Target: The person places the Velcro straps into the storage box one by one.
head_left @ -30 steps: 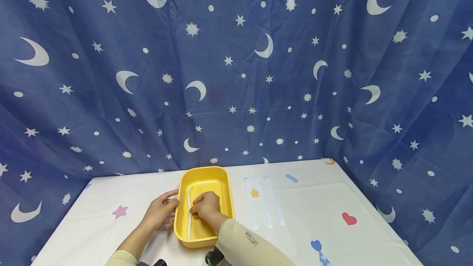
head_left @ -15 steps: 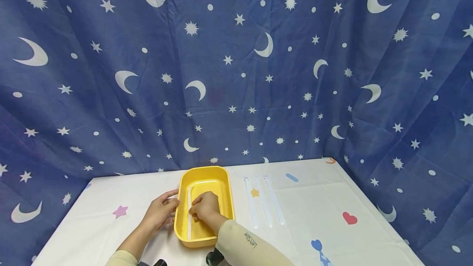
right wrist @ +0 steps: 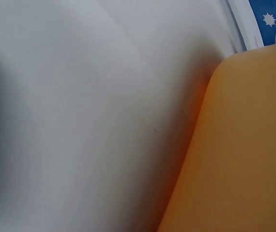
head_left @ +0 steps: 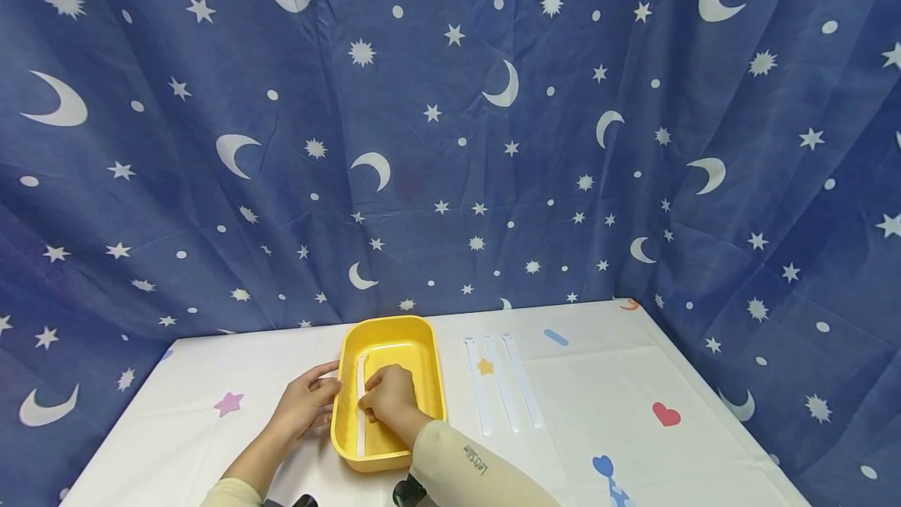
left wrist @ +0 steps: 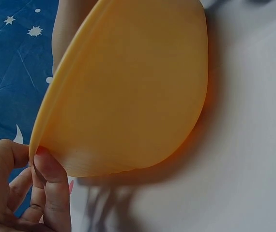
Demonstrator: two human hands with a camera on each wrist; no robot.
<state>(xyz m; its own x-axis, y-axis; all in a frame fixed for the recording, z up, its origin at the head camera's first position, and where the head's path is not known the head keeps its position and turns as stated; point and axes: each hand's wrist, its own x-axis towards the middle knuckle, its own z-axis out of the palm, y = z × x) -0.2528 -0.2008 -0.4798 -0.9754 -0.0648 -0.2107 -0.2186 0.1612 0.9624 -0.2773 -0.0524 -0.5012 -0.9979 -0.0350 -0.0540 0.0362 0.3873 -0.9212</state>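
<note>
A yellow plastic bin (head_left: 383,463) stands on the table in the head view. My left hand (head_left: 304,404) is at its left side; in the left wrist view, the thumb and fingers of that hand (left wrist: 51,186) pinch the rim of the bin (left wrist: 128,92). Inside, along the left wall, lies a flat white cable tie (head_left: 361,438) running lengthwise. My right hand (head_left: 393,396) reaches into the bin and pinches this tie near its middle with curled fingers. The right wrist view is mostly filled by tablecloth and the outer wall of the bin (right wrist: 244,145).
Right of the bin, three more white cable ties lie side by side: a left one (head_left: 478,397), a middle one (head_left: 504,390) and a right one (head_left: 524,383). A white tablecloth (head_left: 584,413) with printed shapes covers the table. A blue curtain (head_left: 422,257) hangs behind and to the sides.
Little differs. My right hand has shifted very slightly left with the cable tie, and my left hand stays at the rim of the bin.
</note>
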